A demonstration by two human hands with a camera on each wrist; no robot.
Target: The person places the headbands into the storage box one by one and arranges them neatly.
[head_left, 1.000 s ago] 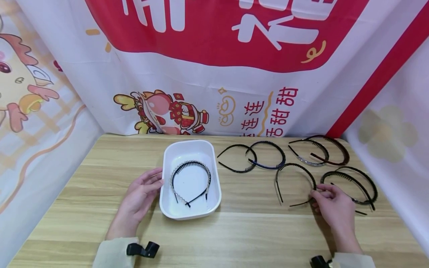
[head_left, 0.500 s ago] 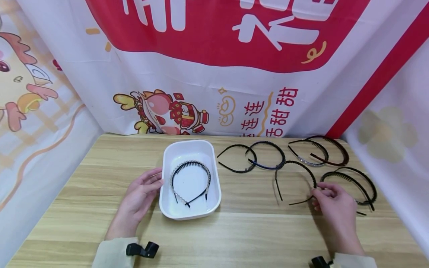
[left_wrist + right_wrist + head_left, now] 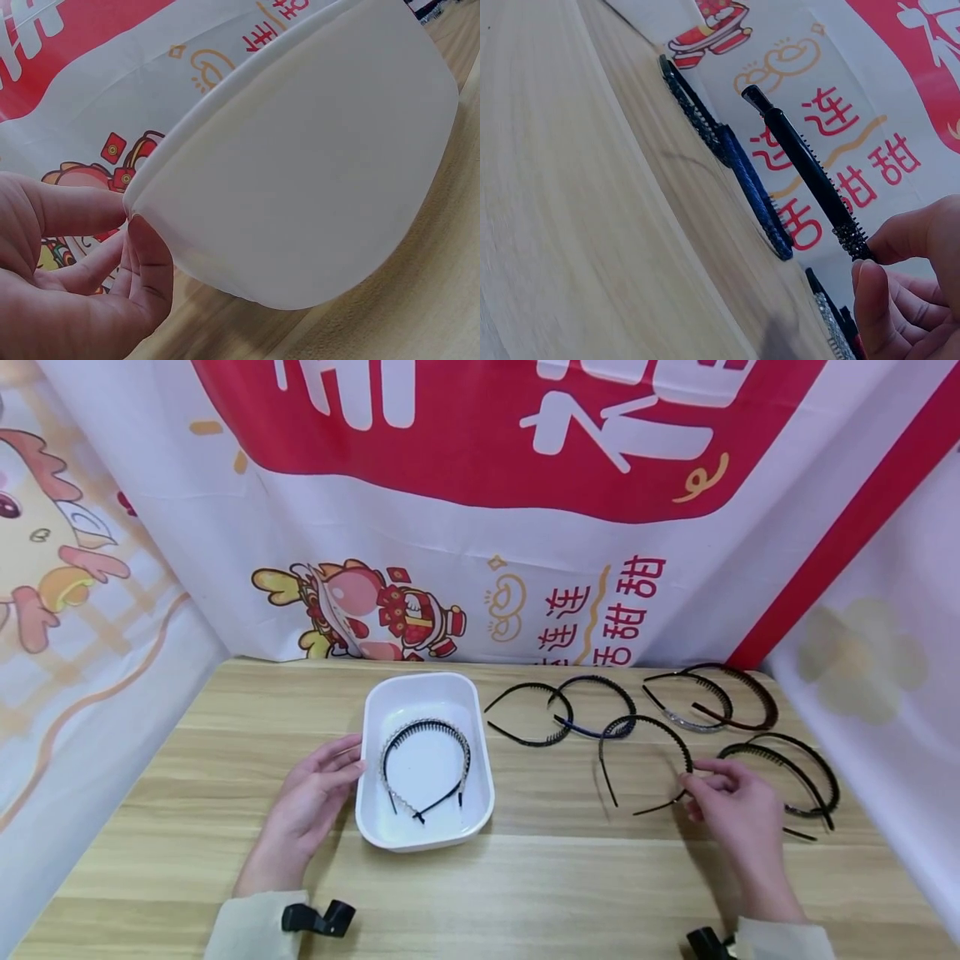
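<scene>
My right hand (image 3: pixel 735 814) pinches a black toothed headband (image 3: pixel 669 729) on its right side, between thumb and fingers. In the right wrist view, this headband (image 3: pixel 806 165) appears raised off the table, with dark sparkly beads near the fingertips. On the left, my left hand (image 3: pixel 318 797) holds the rim of a white plastic container (image 3: pixel 427 693). The left wrist view shows thumb and forefinger pinching the edge of that container (image 3: pixel 315 165). Inside it lie a black toothed headband and a pale beaded wavy one, overlapping (image 3: pixel 430 724).
More headbands lie on the wooden table (image 3: pixel 570 893): a black one (image 3: pixel 567 727) right of the container, a blue one (image 3: pixel 603 734), a silver sparkly one (image 3: pixel 686 723), a brown one (image 3: pixel 768 697), and overlapping black ones (image 3: pixel 780 758) at far right. Printed cloth (image 3: pixel 480 543) hangs behind.
My right hand has moved slightly left and up, carrying the black headband towards the blue one. My left hand stays at the container.
</scene>
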